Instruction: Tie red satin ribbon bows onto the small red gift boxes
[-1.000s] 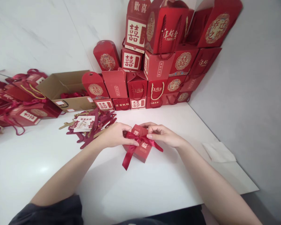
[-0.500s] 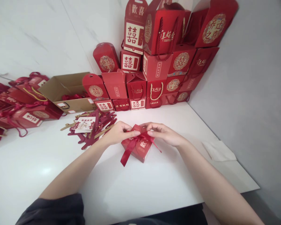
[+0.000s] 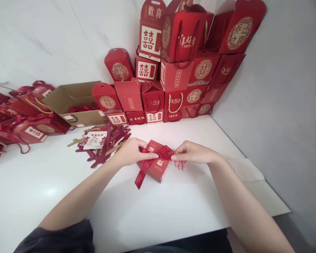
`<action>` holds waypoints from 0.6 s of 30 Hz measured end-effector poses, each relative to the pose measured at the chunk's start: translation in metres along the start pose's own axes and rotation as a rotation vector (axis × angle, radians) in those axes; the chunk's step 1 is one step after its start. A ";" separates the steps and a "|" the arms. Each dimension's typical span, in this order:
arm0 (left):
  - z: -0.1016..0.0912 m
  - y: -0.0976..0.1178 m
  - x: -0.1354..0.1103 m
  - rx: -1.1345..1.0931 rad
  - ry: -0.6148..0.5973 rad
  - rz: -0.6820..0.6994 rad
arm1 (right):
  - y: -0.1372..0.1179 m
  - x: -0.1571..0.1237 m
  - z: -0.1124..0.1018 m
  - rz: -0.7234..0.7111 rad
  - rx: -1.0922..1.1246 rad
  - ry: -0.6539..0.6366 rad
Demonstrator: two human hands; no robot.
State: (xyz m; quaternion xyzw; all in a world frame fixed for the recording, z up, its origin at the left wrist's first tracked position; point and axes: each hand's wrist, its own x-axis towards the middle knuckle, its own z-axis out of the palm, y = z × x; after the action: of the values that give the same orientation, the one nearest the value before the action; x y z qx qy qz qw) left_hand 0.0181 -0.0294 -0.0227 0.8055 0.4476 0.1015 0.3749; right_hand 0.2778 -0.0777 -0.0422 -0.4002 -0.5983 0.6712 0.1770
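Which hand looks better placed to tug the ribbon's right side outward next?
Probably the right hand: its fingertips appear to pinch the ribbon at the red box's right edge. The left hand seems better for steadying, its thumb lying across the ribbon.

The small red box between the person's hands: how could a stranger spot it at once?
On the white table, look in front of the tall stack of red boxes. Between the left hand and right hand is the small red box. Unlike the stacked ones, it sits apart, its red ribbon held by both hands.
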 end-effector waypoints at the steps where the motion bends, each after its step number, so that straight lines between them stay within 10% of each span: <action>1: 0.000 -0.001 0.000 0.000 0.006 0.004 | 0.001 0.000 0.000 0.006 0.031 -0.016; 18: -0.022 -0.030 0.014 -0.534 -0.138 0.035 | 0.028 0.016 -0.006 0.096 -0.130 -0.247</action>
State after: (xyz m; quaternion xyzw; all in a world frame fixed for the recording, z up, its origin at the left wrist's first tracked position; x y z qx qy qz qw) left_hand -0.0038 0.0026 -0.0304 0.6909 0.3644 0.1674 0.6016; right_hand 0.2788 -0.0685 -0.0741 -0.3532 -0.6381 0.6828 0.0435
